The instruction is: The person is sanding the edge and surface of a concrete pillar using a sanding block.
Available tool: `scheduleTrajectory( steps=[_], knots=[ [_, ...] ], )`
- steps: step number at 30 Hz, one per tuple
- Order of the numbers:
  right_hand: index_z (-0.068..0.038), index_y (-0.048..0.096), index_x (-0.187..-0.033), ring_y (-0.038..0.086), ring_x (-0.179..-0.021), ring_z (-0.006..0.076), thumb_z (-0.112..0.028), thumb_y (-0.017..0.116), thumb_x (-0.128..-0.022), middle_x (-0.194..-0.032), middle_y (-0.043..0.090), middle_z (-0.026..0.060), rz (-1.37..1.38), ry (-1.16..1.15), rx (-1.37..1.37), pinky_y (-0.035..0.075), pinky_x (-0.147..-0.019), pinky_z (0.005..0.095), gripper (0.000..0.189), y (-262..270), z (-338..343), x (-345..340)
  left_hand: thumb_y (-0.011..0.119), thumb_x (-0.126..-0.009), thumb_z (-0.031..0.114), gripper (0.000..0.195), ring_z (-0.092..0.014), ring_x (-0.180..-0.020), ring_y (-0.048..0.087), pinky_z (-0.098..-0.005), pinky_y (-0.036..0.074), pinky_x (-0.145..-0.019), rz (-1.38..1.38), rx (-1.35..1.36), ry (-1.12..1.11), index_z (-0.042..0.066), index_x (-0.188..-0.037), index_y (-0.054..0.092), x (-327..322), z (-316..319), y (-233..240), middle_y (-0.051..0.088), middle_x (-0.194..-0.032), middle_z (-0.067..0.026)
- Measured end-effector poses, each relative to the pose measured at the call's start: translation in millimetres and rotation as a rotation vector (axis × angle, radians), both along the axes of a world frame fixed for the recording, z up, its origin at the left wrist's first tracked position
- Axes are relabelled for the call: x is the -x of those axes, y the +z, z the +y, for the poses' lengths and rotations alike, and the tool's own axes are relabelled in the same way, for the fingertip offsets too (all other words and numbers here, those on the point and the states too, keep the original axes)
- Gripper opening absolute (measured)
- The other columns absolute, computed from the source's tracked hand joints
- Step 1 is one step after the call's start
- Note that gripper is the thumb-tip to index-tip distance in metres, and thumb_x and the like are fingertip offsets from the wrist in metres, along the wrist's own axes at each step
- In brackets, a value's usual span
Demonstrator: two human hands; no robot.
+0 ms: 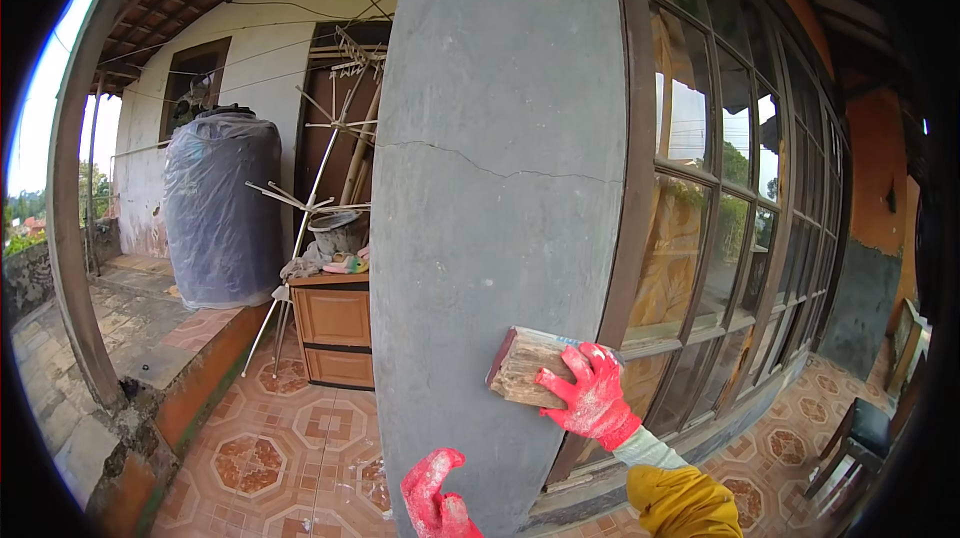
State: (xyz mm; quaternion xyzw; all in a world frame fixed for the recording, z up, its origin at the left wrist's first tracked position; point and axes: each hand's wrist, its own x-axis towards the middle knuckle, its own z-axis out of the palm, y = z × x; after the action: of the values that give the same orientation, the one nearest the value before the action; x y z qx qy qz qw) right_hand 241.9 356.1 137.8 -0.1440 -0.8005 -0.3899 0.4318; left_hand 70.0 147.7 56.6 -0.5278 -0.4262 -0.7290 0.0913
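Note:
My right hand [596, 399], in a red work glove smeared with white dust, grips a wooden block [529, 373] against the grey wall [480, 253]. A sheet that looks like sandpaper is wrapped around the block; its dark red edge shows at the left end. My left hand [436, 497], gloved the same way, is low in front of the wall with its fingers curled apart and nothing in them. A thin crack [517, 174] runs across the wall above both hands. Pale specks dot the grey surface.
Right of the wall is a wood-framed window [675, 253]. On the left stand a brown cabinet [334, 313] bearing a bucket [335, 232], a metal drying rack [307, 215] and a plastic-wrapped tank [223, 208]. A dark stool [855, 433] is at far right on the tiled floor [300, 448].

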Motion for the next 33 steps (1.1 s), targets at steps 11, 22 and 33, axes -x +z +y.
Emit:
scheduleTrajectory(
  steps=[11,22,33],
  knots=[
    [-0.014,0.041,-0.156,0.046,-0.133,0.0495,-0.03,0.088,-0.07,-0.16,0.033,0.0264,0.818,-0.073,0.062,0.041,-0.11,0.0552,0.099,193.1,63.0,2.6,0.037,-0.099,0.002,0.045,-0.033,-0.122,0.055,-0.0462,0.041,-0.109,-0.058,-0.036,0.047,0.0,-0.142,0.051,-20.8,-10.3,4.1,0.062,-0.129,-0.0182],
    [-0.027,0.059,-0.141,0.047,-0.129,0.0448,-0.039,0.091,-0.06,-0.152,0.042,0.0172,0.164,-0.149,0.169,0.043,-0.105,0.0585,0.088,50.8,15.7,2.4,0.047,-0.078,0.0,0.051,-0.025,-0.11,0.061,-0.0349,0.048,-0.09,-0.336,-0.087,-0.102,0.003,-0.127,0.063,-26.9,-23.9,0.8,0.061,-0.123,-0.0151],
    [-0.018,0.059,-0.139,0.049,-0.125,0.0465,-0.032,0.093,-0.058,-0.152,0.039,0.0209,0.439,-0.113,0.213,0.041,-0.103,0.0577,0.089,78.7,10.5,19.5,0.04,-0.102,0.008,0.041,-0.034,-0.124,0.053,-0.0468,0.038,-0.111,-0.021,0.027,0.055,0.001,-0.14,0.054,-18.5,-16.8,-4.3,0.063,-0.131,-0.0168]
  ],
)
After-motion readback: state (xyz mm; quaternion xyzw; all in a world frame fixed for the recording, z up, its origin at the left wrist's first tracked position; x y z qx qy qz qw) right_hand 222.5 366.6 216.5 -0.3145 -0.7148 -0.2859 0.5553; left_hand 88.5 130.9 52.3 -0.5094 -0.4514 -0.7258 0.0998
